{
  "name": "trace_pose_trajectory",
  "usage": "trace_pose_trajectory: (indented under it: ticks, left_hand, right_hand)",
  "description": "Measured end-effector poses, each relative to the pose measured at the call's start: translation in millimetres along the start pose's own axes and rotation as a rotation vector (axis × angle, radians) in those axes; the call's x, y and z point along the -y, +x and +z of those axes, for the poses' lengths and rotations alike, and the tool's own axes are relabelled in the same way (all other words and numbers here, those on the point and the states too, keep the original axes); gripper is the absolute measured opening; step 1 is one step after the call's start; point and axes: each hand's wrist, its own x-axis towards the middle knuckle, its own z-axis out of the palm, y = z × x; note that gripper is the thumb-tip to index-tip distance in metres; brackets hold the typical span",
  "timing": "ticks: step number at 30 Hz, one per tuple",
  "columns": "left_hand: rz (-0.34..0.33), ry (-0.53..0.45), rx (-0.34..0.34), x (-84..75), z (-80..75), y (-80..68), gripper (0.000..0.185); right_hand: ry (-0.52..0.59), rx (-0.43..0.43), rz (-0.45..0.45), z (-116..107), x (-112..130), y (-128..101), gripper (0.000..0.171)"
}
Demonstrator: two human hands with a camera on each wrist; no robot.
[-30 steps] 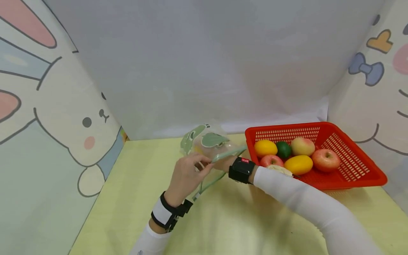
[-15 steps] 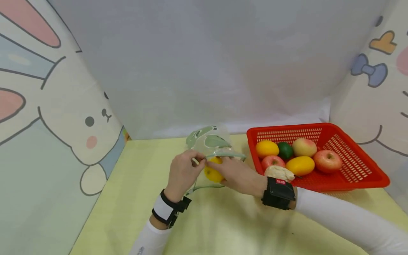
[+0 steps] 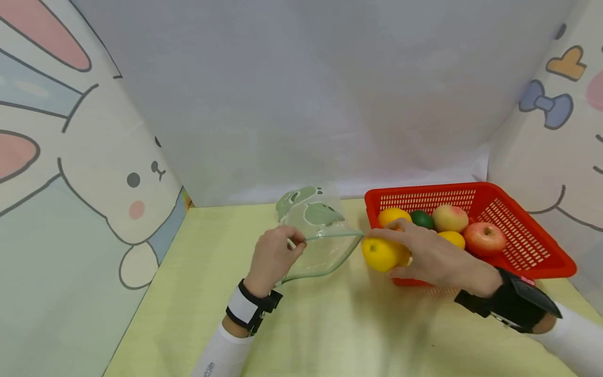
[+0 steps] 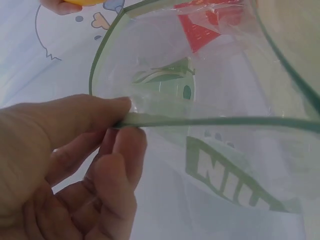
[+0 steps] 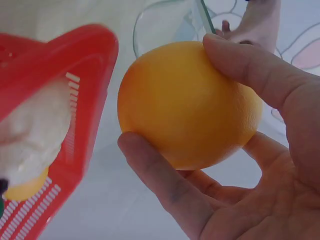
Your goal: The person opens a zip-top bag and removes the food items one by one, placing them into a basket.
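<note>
My left hand (image 3: 278,256) pinches the green-edged rim of a clear zip bag (image 3: 330,251) between thumb and forefinger. The bag lies on the table with its mouth spread apart, and green printed shapes show on its plastic. In the left wrist view the bag's mouth gapes wide beyond my thumb. My right hand (image 3: 433,256) grips a round yellow-orange fruit (image 5: 185,105), fingers and thumb curled around its sides. It holds the fruit to the right of the bag, at the near left corner of the red basket (image 3: 424,188).
In the basket lie a large red apple (image 3: 484,239), a peach (image 3: 449,217), a dark green fruit (image 3: 422,219) and yellow fruits. A pale wrinkled item (image 5: 35,135) also shows there in the right wrist view. Rabbit-printed panels (image 3: 94,220) flank the yellow table (image 3: 330,330).
My right hand has drawn out of the bag with the yellow-orange fruit and moved right to the basket's edge. My left hand keeps hold of the bag's rim.
</note>
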Motion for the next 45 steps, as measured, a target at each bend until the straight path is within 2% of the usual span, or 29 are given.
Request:
trace_pose_trajectory:
  ticks: [3,8,13,21,24,34,45]
  left_hand:
    - [-0.001,0.021,0.029,1.0,1.5,-0.3,0.004]
    - [-0.002,0.059,0.046,2.9,5.2,1.5,0.004]
    - [-0.021,0.058,0.055,2.8,6.2,2.1,0.004]
    - [-0.016,0.056,0.057,0.4,4.8,2.4,0.004]
    - [-0.012,0.055,0.052,0.9,5.3,2.7,0.005]
    - [-0.020,0.037,0.048,1.5,6.1,1.2,0.007]
    - [-0.017,0.025,0.046,0.3,6.5,-0.4,0.007]
  right_hand:
    - [-0.016,-0.033,0.070,-12,-17,-9,0.073]
    - [-0.025,-0.028,0.184,-29,-50,-21,0.080]
    - [-0.058,-0.012,0.237,-37,-81,-37,0.080]
    - [-0.062,0.163,0.419,-36,-115,-56,0.092]
    - [-0.055,0.182,0.428,-32,-124,-58,0.092]
    - [-0.085,0.148,0.407,-17,-152,-63,0.084]
    - [-0.100,0.086,0.365,1,-170,-72,0.060]
